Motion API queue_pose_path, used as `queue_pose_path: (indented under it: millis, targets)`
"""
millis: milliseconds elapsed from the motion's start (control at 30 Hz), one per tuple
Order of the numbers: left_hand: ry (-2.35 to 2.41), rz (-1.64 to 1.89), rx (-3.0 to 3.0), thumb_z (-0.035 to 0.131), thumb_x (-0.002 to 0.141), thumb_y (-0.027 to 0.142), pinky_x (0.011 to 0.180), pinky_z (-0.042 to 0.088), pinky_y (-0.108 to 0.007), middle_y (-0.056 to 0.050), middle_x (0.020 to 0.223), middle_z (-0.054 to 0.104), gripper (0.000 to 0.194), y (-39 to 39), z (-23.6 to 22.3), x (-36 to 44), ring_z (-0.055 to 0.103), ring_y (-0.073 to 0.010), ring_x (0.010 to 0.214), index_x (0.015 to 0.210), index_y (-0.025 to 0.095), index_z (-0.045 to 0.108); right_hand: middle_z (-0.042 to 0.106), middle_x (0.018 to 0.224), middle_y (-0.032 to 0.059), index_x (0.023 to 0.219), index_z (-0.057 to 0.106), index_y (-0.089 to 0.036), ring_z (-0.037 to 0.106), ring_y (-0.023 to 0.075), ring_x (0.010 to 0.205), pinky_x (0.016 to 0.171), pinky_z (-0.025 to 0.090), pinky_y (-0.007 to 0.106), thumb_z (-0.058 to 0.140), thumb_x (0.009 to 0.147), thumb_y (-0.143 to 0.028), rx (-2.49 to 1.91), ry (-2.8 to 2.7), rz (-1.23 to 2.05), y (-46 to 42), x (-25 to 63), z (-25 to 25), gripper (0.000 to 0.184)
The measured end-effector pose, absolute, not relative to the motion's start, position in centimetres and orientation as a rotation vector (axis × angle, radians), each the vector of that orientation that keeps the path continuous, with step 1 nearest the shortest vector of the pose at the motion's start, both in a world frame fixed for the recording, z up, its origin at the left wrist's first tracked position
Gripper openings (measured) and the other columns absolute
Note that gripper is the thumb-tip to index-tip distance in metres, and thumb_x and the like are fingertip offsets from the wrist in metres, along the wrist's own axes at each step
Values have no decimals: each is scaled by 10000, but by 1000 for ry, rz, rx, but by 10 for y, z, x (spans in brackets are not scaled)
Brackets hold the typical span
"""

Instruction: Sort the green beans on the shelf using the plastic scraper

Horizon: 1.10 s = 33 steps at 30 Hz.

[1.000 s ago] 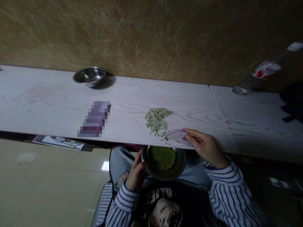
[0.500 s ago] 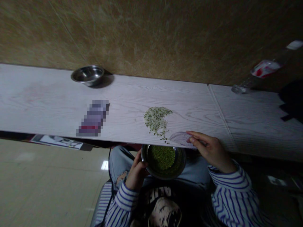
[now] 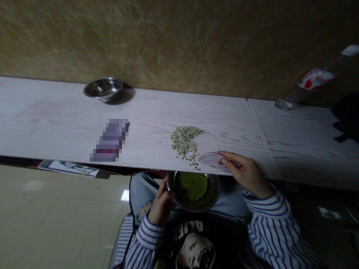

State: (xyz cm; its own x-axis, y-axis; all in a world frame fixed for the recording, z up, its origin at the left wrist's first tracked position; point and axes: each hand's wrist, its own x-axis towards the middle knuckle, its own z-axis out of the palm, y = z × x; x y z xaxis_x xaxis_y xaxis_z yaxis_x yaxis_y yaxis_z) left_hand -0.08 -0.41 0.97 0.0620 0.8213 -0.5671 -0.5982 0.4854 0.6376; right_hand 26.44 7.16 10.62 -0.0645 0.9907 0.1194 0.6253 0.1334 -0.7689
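Observation:
My left hand (image 3: 162,203) grips the left rim of a steel bowl (image 3: 215,200) below the table's front edge, over my lap. Green mung beans (image 3: 193,186) cover the bottom of this bowl. Between the thumb and fingers of my right hand (image 3: 244,170) is a clear purplish protractor (image 3: 210,158), held low over the tabletop near its front edge. Just left of the protractor lies a loose pile of white rice grains mixed with green beans (image 3: 185,142). A few beans are scattered from the pile toward the edge.
A second steel bowl (image 3: 103,90) stands at the back left by the wall. A pixelated flat object (image 3: 110,140) lies in front of it. A clear plastic bottle (image 3: 311,80) stands at the back right, beside a dark item (image 3: 347,117). The white wooden table (image 3: 151,112) is narrow.
My right hand with the protractor shifted slightly right, away from the pile, then came back left toward it. My left hand and the bowl have stayed in place.

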Motion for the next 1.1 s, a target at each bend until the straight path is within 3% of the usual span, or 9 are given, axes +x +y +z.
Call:
queue_pose_path:
  millis: [767, 1100]
  targets:
    - [1037, 1060, 271, 704, 652, 235, 703, 530, -359, -70, 1290, 633, 710, -4, 11, -1, 576, -325, 1106, 1348, 307, 585, 814, 925, 76, 1117, 765, -174, 775, 190, 833, 790, 633, 309, 570, 907, -240, -1441, -1861, 793, 65, 250, 112, 294]
    - [1016, 1090, 252, 696, 654, 222, 762, 538, -391, -58, 1271, 642, 670, -5, 13, -2, 555, -320, 1134, 1311, 315, 610, 810, 981, 89, 1144, 761, -170, 771, 205, 881, 873, 618, 347, 578, 918, -280, -1520, -1835, 743, 62, 258, 107, 311]
